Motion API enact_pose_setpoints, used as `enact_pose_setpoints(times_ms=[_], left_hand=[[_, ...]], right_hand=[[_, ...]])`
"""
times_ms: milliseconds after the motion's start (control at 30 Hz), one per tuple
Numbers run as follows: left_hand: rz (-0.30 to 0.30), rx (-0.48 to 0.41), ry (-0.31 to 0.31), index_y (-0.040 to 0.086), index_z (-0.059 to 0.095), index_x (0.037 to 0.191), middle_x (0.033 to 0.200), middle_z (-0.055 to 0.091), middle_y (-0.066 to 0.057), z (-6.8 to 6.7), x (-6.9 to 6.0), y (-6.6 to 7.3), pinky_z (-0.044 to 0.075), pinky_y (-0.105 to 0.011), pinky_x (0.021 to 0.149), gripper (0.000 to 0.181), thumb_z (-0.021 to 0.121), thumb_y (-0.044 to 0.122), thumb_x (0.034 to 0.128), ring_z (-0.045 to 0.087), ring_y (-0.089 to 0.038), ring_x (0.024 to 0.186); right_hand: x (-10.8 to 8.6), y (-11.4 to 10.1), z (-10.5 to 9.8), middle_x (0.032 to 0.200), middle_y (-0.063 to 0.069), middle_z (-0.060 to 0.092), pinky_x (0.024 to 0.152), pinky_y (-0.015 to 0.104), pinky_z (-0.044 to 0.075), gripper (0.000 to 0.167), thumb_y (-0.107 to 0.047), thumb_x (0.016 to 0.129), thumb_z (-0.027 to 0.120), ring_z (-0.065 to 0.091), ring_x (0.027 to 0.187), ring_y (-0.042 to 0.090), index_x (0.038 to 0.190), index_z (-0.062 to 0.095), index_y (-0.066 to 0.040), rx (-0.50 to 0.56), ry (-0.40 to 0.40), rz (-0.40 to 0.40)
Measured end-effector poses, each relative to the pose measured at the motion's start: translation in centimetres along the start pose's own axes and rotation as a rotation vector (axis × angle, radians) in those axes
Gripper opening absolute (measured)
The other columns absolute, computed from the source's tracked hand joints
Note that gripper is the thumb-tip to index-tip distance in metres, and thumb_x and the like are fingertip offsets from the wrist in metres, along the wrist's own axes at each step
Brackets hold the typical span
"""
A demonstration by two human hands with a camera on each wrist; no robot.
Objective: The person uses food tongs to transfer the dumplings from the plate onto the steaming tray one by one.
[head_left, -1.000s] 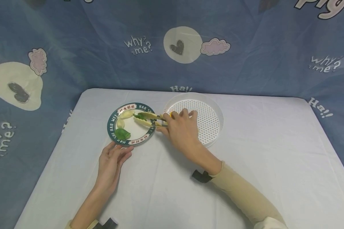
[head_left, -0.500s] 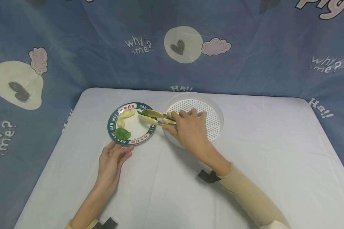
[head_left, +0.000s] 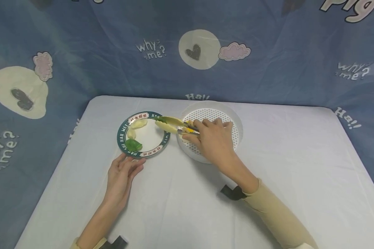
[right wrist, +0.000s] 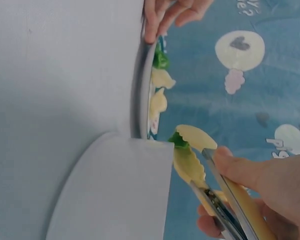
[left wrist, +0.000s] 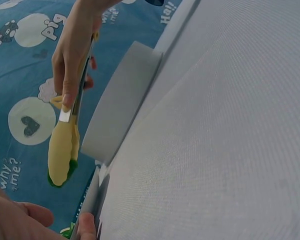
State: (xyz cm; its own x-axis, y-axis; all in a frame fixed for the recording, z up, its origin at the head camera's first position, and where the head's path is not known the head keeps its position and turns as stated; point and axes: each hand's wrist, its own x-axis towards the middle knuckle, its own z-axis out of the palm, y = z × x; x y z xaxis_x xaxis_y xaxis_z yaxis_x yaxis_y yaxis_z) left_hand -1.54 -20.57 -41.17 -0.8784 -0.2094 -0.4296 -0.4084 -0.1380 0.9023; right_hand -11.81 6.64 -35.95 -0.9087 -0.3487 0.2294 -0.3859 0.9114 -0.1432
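Yellow tongs (head_left: 166, 127), gripped in your right hand (head_left: 217, 141), nearly meet around a green piece (right wrist: 178, 140) above the rim of the plate (head_left: 151, 138) your left hand (head_left: 123, 174) touches, so squeeze evenly, clear of the sieve (head_left: 219, 114)

White-covered table (head_left: 293, 155) before printed blue cloth (head_left: 277, 72)

Table: white woven surface, faint creases, rounded far corners. Cloth: lightly rumpled, beyond the far edge and past the left and right edges. Prints: pale blobs (head_left: 187, 38) with grey hearts, pink clouds (head_left: 234, 51), white lettering (head_left: 151, 50) reading "why me?" and "Ha!!", larger "pig" beyond the far right corner. Light: soft, shadows diffuse.
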Motion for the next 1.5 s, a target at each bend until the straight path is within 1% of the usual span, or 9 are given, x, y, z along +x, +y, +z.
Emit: enact_pose_setpoints(times_ms=[167,300,400,567,733,900,1100,1267,1500], left_hand=[[-0.011,0.003,0.001,0.010,-0.007,0.173,0.179,0.018,-0.014,-0.1,0.0,-0.1,0.056,-0.014,0.117,0.080,0.045,0.010,0.1114,0.064,0.000,0.125],[-0.013,0.010,0.000,0.010,-0.007,0.173,0.178,0.019,-0.015,-0.2,0.1,-0.1,0.056,-0.014,0.117,0.080,0.045,0.010,0.1114,0.064,0.000,0.125],[-0.012,0.010,-0.001,0.010,-0.007,0.173,0.178,0.018,-0.015,-0.2,0.1,0.0,0.056,-0.014,0.117,0.080,0.044,0.010,0.1116,0.064,0.000,0.125],[-0.015,0.002,-0.002,0.009,-0.007,0.173,0.178,0.018,-0.015,-0.1,0.1,0.1,0.056,-0.014,0.117,0.080,0.044,0.009,0.1114,0.064,0.001,0.124],[-0.013,-0.002,-0.003,0.009,-0.007,0.173,0.178,0.017,-0.015,-0.1,0.0,0.1,0.056,-0.014,0.117,0.080,0.045,0.009,0.1113,0.064,0.001,0.123],[-0.005,-0.001,-0.008,0.008,-0.007,0.173,0.178,0.017,-0.016,-0.1,0.0,0.1,0.056,-0.014,0.117,0.079,0.044,0.009,0.1117,0.064,0.001,0.124],[-0.002,-0.008,-0.009,0.008,-0.007,0.173,0.178,0.017,-0.016,-0.2,0.0,0.1,0.056,-0.014,0.117,0.078,0.043,0.009,0.1119,0.064,0.000,0.125],[-0.005,-0.008,-0.003,0.008,-0.007,0.173,0.178,0.016,-0.016,-0.1,0.0,0.1,0.056,-0.014,0.117,0.079,0.043,0.008,0.1118,0.064,0.001,0.124],[-0.002,-0.004,-0.006,0.008,-0.008,0.173,0.178,0.016,-0.016,-0.1,0.0,0.1,0.056,-0.014,0.117,0.079,0.043,0.009,0.1121,0.065,0.002,0.123]], right_hand=[[-0.1,0.6,-0.3,0.102,0.003,0.077,0.082,0.062,0.054,0.058,-0.071,0.100,0.058,0.063,0.086,0.035,0.129,0.073,-0.023,0.004,0.010,0.007],[-0.2,1.1,-0.5,0.099,0.003,0.076,0.080,0.058,0.054,0.058,-0.071,0.100,0.059,0.062,0.084,0.035,0.127,0.073,-0.022,0.000,0.017,0.024],[-0.3,1.5,-0.6,0.100,0.004,0.076,0.081,0.057,0.054,0.060,-0.072,0.099,0.059,0.064,0.085,0.036,0.129,0.074,-0.022,-0.003,0.013,0.041],[-0.5,2.0,-0.9,0.105,0.006,0.077,0.082,0.058,0.055,0.063,-0.073,0.100,0.056,0.065,0.088,0.037,0.132,0.072,-0.021,0.006,-0.006,0.056],[-0.8,2.3,-1.4,0.099,0.005,0.074,0.080,0.059,0.054,0.063,-0.073,0.101,0.055,0.064,0.088,0.038,0.131,0.072,-0.021,0.015,-0.008,0.057],[-1.1,2.6,-1.9,0.102,0.007,0.075,0.081,0.059,0.054,0.066,-0.073,0.100,0.056,0.064,0.089,0.039,0.135,0.071,-0.019,0.012,-0.011,0.068],[-1.4,3.1,-2.4,0.105,0.007,0.076,0.082,0.060,0.053,0.064,-0.072,0.100,0.057,0.065,0.094,0.040,0.132,0.071,-0.019,0.025,-0.019,0.091],[-1.5,3.9,-2.7,0.103,0.009,0.076,0.081,0.060,0.052,0.065,-0.072,0.100,0.057,0.066,0.097,0.043,0.133,0.071,-0.018,0.025,-0.007,0.115],[-1.7,4.8,-2.7,0.098,0.011,0.073,0.076,0.058,0.050,0.064,-0.070,0.100,0.059,0.064,0.090,0.043,0.130,0.072,-0.015,0.012,0.036,0.127]])
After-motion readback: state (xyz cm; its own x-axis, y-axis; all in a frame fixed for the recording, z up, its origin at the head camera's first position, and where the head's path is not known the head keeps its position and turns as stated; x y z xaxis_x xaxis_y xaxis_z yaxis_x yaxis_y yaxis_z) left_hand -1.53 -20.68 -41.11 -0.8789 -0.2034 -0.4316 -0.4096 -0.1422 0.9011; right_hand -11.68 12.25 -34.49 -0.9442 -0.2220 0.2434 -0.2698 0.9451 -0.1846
